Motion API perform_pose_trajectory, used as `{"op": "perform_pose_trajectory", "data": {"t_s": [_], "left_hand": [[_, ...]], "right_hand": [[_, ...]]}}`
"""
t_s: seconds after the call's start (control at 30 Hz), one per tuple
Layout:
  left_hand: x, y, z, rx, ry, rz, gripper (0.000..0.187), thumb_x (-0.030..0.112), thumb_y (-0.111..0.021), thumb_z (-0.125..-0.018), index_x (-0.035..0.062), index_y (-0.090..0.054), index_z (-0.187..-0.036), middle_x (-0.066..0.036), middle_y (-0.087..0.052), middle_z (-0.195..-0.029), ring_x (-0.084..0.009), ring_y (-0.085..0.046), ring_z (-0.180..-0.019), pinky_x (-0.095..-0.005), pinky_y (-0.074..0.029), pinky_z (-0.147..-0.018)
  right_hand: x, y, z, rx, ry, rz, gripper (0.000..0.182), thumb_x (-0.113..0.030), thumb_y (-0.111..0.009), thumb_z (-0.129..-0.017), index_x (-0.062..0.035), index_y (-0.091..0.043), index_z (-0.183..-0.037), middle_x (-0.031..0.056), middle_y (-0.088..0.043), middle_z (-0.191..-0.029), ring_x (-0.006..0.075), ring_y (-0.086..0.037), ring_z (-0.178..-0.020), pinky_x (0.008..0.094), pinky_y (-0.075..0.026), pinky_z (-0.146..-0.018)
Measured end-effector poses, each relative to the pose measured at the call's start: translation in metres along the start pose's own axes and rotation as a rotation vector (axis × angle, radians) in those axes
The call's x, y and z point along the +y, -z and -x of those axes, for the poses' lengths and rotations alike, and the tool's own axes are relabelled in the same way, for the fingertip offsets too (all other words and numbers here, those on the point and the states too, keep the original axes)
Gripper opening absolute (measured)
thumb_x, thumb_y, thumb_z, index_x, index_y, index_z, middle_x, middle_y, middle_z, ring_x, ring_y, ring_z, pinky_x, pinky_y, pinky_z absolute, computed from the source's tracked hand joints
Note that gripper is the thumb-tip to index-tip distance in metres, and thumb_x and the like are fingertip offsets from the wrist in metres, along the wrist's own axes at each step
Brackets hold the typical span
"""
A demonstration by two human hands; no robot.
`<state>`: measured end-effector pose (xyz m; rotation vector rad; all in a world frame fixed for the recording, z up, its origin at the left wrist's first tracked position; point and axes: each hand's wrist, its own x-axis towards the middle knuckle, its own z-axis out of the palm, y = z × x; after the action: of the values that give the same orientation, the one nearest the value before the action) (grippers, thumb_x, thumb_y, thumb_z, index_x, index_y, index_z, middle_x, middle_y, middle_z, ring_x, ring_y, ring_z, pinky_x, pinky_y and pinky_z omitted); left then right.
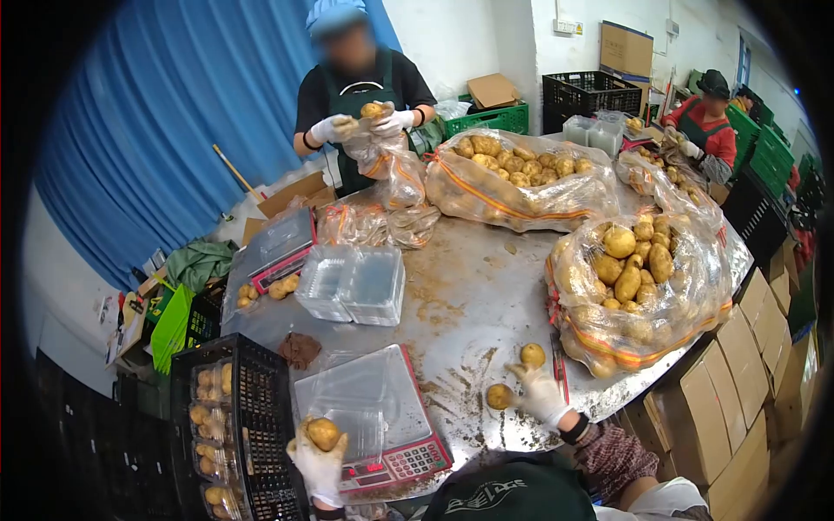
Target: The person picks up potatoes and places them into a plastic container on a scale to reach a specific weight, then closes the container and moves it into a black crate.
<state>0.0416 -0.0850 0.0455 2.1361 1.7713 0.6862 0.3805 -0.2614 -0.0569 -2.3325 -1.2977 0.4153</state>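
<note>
My left hand (318, 464), in a white glove, holds a potato (323, 433) at the near left edge of a scale (417, 458). A clear plastic box (352, 427) lies open on the scale's plate, just right of that potato. My right hand (540, 398), also gloved, rests low over the metal table (465, 326), its fingers spread around two potatoes. One potato (532, 355) touches the upper fingers, and another (499, 397) lies at the fingertips on the left. Beyond this hand stands an open plastic bag (638, 334) full of potatoes.
A black crate (269, 425) with packed potato boxes stands left of the scale. Stacked clear boxes (352, 286) and a second scale (282, 252) lie farther back. Across the table, a co-worker (360, 95) holds a potato beside another potato bag (521, 195). Cardboard boxes (730, 399) line the right.
</note>
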Motion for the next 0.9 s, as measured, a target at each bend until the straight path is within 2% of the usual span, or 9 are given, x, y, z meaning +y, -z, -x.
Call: {"op": "perform_pose_trajectory", "data": {"t_s": [0.13, 0.27, 0.3, 0.4, 0.47, 0.67, 0.77, 0.87, 0.9], "left_hand": [[-0.043, -0.009, -0.027, -0.155, -0.291, -0.434, 0.077, 0.04, -0.079, -0.055, 0.0098, -0.053, -0.121, -0.01, -0.059, -0.107, -0.0296, -0.048, -0.107, -0.0537, -0.011, -0.11], [-0.058, -0.026, -0.028, -0.172, -0.348, -0.511, 0.084, 0.052, -0.073, -0.059, 0.0121, -0.049, -0.129, -0.009, -0.059, -0.109, -0.0299, -0.044, -0.114, -0.0604, -0.003, -0.109], [-0.071, -0.035, -0.028, -0.181, -0.326, -0.466, 0.084, 0.044, -0.076, -0.06, 0.0102, -0.047, -0.131, -0.014, -0.056, -0.11, -0.0334, -0.043, -0.113, -0.0561, -0.015, -0.109], [-0.083, -0.047, -0.025, -0.195, -0.21, -0.08, 0.084, 0.032, -0.079, -0.059, 0.0069, -0.046, -0.131, -0.019, -0.051, -0.111, -0.0376, -0.042, -0.111, -0.0501, -0.029, -0.103], [-0.073, -0.049, -0.022, -0.145, -0.256, -0.13, 0.084, 0.021, -0.079, -0.058, 0.0035, -0.042, -0.132, -0.023, -0.048, -0.11, -0.0406, -0.042, -0.109, -0.0457, -0.036, -0.096], [-0.037, -0.07, -0.019, -0.152, -0.043, -0.3, 0.099, 0.019, -0.077, -0.061, 0.0052, -0.023, -0.143, -0.025, -0.045, -0.115, -0.0424, -0.042, -0.111, -0.0464, -0.038, -0.096], [-0.03, -0.069, -0.014, -0.101, -0.067, -0.228, 0.097, 0.019, -0.076, -0.063, 0.0048, -0.023, -0.143, -0.026, -0.038, -0.128, -0.0424, -0.039, -0.117, -0.0443, -0.037, -0.099], [-0.004, -0.042, 0.003, 0.069, -0.245, -0.422, 0.092, 0.016, -0.076, -0.064, 0.0062, -0.028, -0.141, -0.026, -0.034, -0.135, -0.0424, -0.034, -0.125, -0.043, -0.034, -0.103], [0.01, -0.03, 0.008, 0.045, -0.286, -0.297, 0.085, 0.013, -0.075, -0.065, 0.0063, -0.032, -0.139, -0.024, -0.035, -0.136, -0.0396, -0.035, -0.127, -0.0428, -0.031, -0.105]], "right_hand": [[-0.004, -0.062, 0.003, 0.002, 0.206, 0.214, 0.082, -0.039, -0.076, -0.065, -0.0119, -0.041, -0.133, 0.0174, -0.046, -0.124, 0.0336, -0.058, -0.098, 0.0474, -0.043, -0.087], [0.01, -0.073, -0.008, -0.185, 0.072, -0.069, 0.059, -0.029, -0.072, -0.068, -0.0098, -0.053, -0.12, 0.0201, -0.051, -0.118, 0.0365, -0.056, -0.099, 0.0439, -0.045, -0.088], [0.009, -0.068, -0.005, 0.105, 0.06, -0.165, 0.037, -0.024, -0.067, -0.071, -0.0094, -0.062, -0.105, 0.0192, -0.06, -0.099, 0.0347, -0.06, -0.086, 0.041, -0.049, -0.08], [0.032, -0.042, -0.022, 0.268, -0.212, -0.094, 0.022, -0.024, -0.066, -0.073, -0.0092, -0.066, -0.09, 0.0149, -0.062, -0.076, 0.0318, -0.062, -0.069, 0.0399, -0.052, -0.068], [0.055, -0.031, -0.036, 0.487, -0.112, 0.04, 0.019, -0.026, -0.067, -0.074, -0.0087, -0.067, -0.08, 0.0124, -0.06, -0.062, 0.0309, -0.061, -0.059, 0.0383, -0.052, -0.058], [0.064, -0.041, -0.061, 0.289, 0.033, 0.335, 0.028, -0.03, -0.071, -0.07, -0.0084, -0.064, -0.086, 0.0151, -0.065, -0.075, 0.0312, -0.065, -0.07, 0.043, -0.051, -0.063], [0.085, -0.047, -0.077, 0.132, -0.129, 0.305, 0.035, -0.03, -0.073, -0.068, -0.0084, -0.066, -0.095, 0.0174, -0.066, -0.082, 0.0296, -0.066, -0.077, 0.0419, -0.051, -0.067], [0.103, -0.043, -0.075, -0.075, -0.22, -0.479, 0.028, -0.01, -0.066, -0.076, -0.0013, -0.065, -0.102, 0.0132, -0.069, -0.088, 0.0185, -0.065, -0.074, 0.0314, -0.052, -0.069], [0.097, -0.032, -0.071, -0.159, -0.346, -1.098, 0.027, -0.004, -0.066, -0.078, 0.001, -0.064, -0.104, 0.0085, -0.069, -0.094, 0.0146, -0.063, -0.078, 0.0283, -0.051, -0.073]]}}
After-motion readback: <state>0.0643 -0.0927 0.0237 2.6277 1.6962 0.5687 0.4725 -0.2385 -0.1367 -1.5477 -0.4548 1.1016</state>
